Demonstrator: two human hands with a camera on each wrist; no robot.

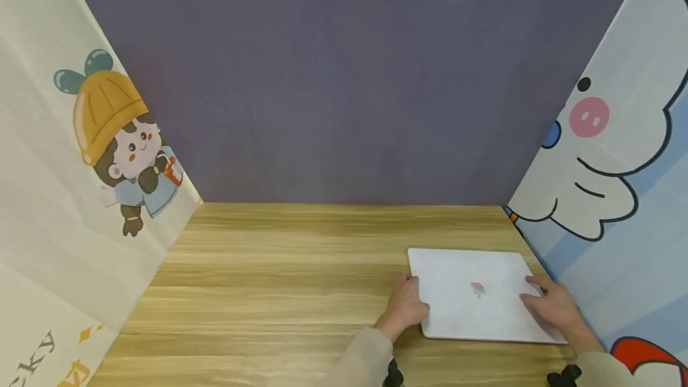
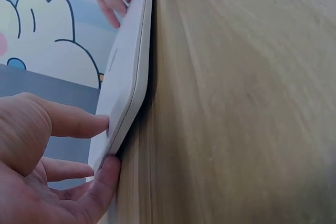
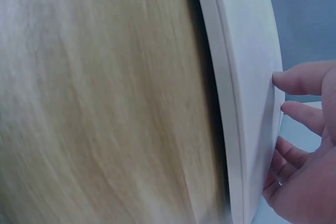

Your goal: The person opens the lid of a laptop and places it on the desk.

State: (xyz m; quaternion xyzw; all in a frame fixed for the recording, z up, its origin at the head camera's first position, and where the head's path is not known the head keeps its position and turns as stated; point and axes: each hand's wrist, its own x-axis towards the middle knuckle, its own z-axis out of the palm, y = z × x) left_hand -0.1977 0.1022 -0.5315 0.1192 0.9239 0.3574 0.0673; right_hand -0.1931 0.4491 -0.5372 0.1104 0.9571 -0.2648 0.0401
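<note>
A closed, pale laptop (image 1: 457, 297) with a small logo on its lid lies at the right of the wooden table. My left hand (image 1: 404, 304) grips its left side. In the left wrist view, that hand's thumb (image 2: 79, 121) presses on the lid and a fingertip reaches the lower edge. At the opposite side, my right hand (image 1: 556, 306) holds the laptop, its thumb on the lid near the edge. The right wrist view has the other fingers (image 3: 289, 156) bent against the laptop's side, their tips partly hidden. A dark shadow runs beneath the laptop's near edge.
The wood-grain table (image 1: 258, 291) stretches left of the laptop. A grey panel (image 1: 344, 82) rises at the back. Cartoon-printed cloths hang on both sides, the right cloth (image 1: 634, 267) close to my right hand.
</note>
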